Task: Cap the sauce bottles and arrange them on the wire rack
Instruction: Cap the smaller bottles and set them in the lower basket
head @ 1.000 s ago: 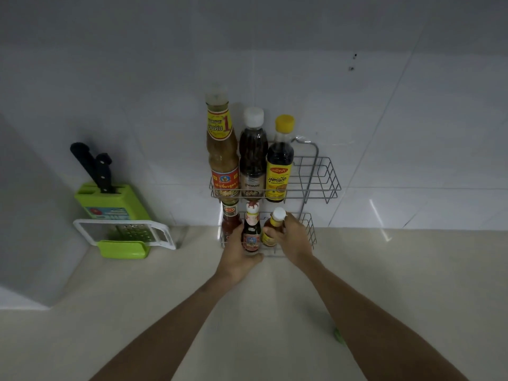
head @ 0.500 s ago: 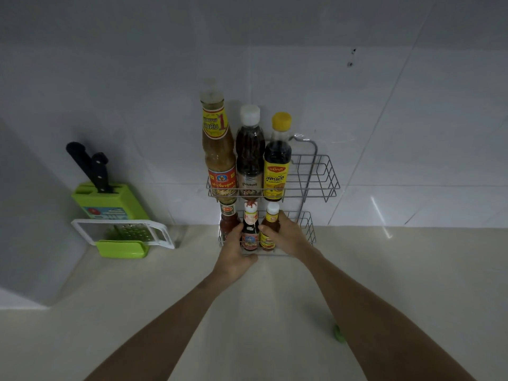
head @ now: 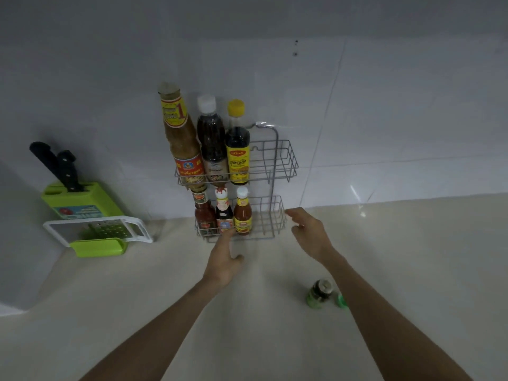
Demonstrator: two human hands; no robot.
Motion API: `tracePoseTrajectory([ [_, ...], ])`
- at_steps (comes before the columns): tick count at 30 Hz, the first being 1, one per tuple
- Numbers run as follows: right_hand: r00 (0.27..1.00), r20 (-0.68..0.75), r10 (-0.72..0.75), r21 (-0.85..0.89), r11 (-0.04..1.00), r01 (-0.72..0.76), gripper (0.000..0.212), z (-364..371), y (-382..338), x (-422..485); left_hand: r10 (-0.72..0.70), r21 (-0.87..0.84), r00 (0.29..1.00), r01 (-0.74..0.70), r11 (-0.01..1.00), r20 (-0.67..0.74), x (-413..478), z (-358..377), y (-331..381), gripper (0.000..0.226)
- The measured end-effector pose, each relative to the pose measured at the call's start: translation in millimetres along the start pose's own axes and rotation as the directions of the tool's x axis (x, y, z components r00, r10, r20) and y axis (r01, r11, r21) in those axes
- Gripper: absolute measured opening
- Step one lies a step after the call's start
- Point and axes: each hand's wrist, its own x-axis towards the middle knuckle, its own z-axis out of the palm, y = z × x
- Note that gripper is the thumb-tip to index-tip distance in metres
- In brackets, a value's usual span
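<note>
Both hands are empty: our left hand (head: 224, 264) brushes the rack (head: 277, 215) front, our right hand (head: 309, 233) hovers open; the uncapped green bottle (head: 319, 294) and its cap (head: 341, 301) wait below our right wrist on the desk (head: 412, 257); we should cap it firmly first, then seat it upright in the free space.

wire rack (head: 277, 171) right halves free, bottles (head: 220, 160) crowd left

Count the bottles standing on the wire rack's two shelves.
6: brown sauce bottle, dark bottle, yellow-capped bottle on top; red sauce bottle, red-capped bottle, white-capped bottle below. None looks hidden.
</note>
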Motion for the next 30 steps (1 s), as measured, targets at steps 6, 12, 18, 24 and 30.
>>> tracePoseTrajectory([
  [6,0.987,0.057,0.150,-0.184,0.973,-0.137,0.069,-43.9,73.2,-87.4,0.031,0.090,0.960,-0.058,0.994,0.280,-26.5,67.8,9.0,0.070],
  [12,0.961,0.199,0.192,-0.374,0.921,-0.107,0.050,-42.2,121.9,-131.2,0.047,0.146,0.871,-0.135,0.980,0.490,-44.6,129.5,30.3,0.081],
  [18,0.976,0.102,0.192,-0.398,0.907,-0.137,0.045,-30.5,130.8,-139.5,0.067,0.133,0.880,-0.145,0.980,0.469,-48.3,155.0,38.6,0.044],
  [24,0.999,0.004,0.036,-0.134,0.990,-0.035,0.044,-44.9,99.3,-128.8,0.110,-0.012,0.916,-0.114,0.993,0.385,-55.6,152.8,30.3,0.026],
  [30,0.976,0.017,-0.217,-0.192,0.957,0.216,0.039,-64.7,52.8,-108.1,0.172,-0.050,0.954,-0.165,0.985,0.246,-50.9,124.0,30.4,0.027],
])
